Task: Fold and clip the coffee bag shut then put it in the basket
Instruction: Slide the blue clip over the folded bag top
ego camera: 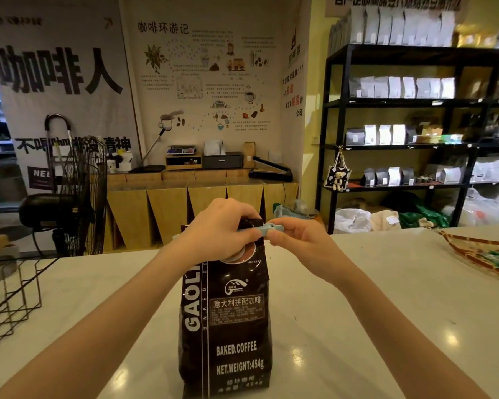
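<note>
A dark brown coffee bag with white lettering stands upright on the white counter, close in front of me. Its top is folded over. My left hand grips the folded top from the left. A light blue clip lies across the fold. My right hand pinches the clip's right end. A black wire basket stands at the counter's left edge, apart from the bag. The clip's left end is hidden behind my left hand.
A woven tray with green packets sits at the counter's right edge. Beyond the counter are a black floor fan, wooden cabinets and black shelves of coffee bags.
</note>
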The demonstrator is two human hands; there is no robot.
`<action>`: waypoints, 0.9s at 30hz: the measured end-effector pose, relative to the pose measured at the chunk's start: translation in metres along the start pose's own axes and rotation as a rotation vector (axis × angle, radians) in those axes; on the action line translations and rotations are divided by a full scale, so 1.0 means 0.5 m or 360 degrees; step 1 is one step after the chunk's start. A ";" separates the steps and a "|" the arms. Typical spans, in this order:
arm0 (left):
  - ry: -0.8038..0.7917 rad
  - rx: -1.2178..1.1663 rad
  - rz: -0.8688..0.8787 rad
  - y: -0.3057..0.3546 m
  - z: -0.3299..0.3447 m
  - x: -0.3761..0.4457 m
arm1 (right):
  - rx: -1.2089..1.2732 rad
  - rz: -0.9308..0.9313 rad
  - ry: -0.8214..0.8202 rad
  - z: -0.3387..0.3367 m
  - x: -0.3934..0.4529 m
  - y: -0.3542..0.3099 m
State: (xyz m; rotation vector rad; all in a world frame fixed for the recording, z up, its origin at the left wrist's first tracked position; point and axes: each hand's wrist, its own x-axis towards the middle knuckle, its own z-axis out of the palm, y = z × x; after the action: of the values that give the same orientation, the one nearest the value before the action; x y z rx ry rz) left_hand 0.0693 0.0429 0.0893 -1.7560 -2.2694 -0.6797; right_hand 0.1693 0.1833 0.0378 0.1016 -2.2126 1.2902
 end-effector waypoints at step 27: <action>0.0470 -0.1109 -0.0903 -0.083 0.054 -0.145 | 0.0474 0.0200 0.0272 0.050 0.000 0.030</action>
State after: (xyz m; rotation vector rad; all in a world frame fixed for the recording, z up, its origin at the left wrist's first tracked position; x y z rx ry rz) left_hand 0.0536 -0.0152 0.0255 -1.0443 -2.4725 -1.8771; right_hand 0.1535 0.1709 0.0167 -0.0350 -1.8980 1.6282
